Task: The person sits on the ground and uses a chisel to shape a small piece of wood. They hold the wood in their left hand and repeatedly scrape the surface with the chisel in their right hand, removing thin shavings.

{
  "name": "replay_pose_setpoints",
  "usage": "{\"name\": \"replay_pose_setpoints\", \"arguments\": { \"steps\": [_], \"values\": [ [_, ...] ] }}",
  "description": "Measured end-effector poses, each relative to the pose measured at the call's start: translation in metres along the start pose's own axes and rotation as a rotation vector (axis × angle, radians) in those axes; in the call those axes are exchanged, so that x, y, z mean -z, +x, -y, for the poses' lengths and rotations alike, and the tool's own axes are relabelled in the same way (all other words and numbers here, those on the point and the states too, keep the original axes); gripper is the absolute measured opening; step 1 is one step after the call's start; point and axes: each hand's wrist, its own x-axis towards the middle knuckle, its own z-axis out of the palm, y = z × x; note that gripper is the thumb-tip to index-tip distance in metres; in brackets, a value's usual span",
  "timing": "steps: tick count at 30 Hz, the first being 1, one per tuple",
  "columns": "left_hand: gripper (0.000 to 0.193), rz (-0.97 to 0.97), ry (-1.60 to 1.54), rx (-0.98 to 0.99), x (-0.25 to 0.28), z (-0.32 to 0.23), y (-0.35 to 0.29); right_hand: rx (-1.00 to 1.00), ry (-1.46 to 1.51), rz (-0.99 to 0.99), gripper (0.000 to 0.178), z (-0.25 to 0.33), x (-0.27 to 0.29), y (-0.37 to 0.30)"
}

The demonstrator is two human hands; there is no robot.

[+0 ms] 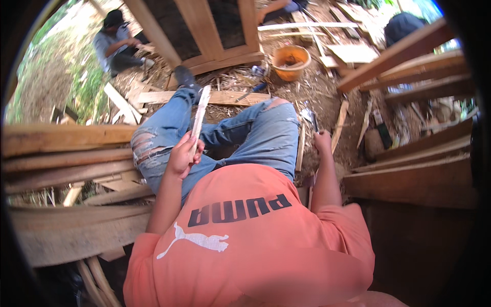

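Note:
My left hand (185, 156) is closed around the lower end of a narrow, pale wooden strip (202, 110), which points up and away above my left thigh. Off to the right of my knee, my right hand (322, 142) grips a tool with a dark, slim handle (314, 122). Its head or blade is blurred against the wood shavings, so its exact kind cannot be made out. The strip and this tool are well apart. Below the strip are my ripped blue jeans (255, 133).
A panelled wooden frame (212, 36) stands ahead, beside an orange bucket (291, 64). A blue-handled tool (254, 91) lies among shavings. Timber is stacked left (66, 138) and right (414, 174). One person (117, 43) sits far left; another's arm (273, 9) and a dark cap (403, 28) show beyond.

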Motion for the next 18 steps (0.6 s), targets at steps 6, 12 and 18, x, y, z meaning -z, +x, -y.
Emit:
{"name": "replay_pose_setpoints", "arguments": {
  "steps": [6, 12, 18],
  "values": [
    [0.046, 0.134, -0.188, 0.003, -0.014, -0.005, -0.005, 0.128, 0.222, -0.100, 0.028, 0.054, 0.037, -0.002],
    [0.040, 0.273, -0.238, 0.056, -0.001, -0.005, 0.000, 0.348, 0.263, -0.009, 0.030, 0.188, 0.026, -0.110],
    [0.033, 0.410, -0.299, 0.106, 0.003, -0.005, 0.028, 0.703, -0.317, 0.064, 0.025, 0.263, -0.048, -0.220]
  ]
}}
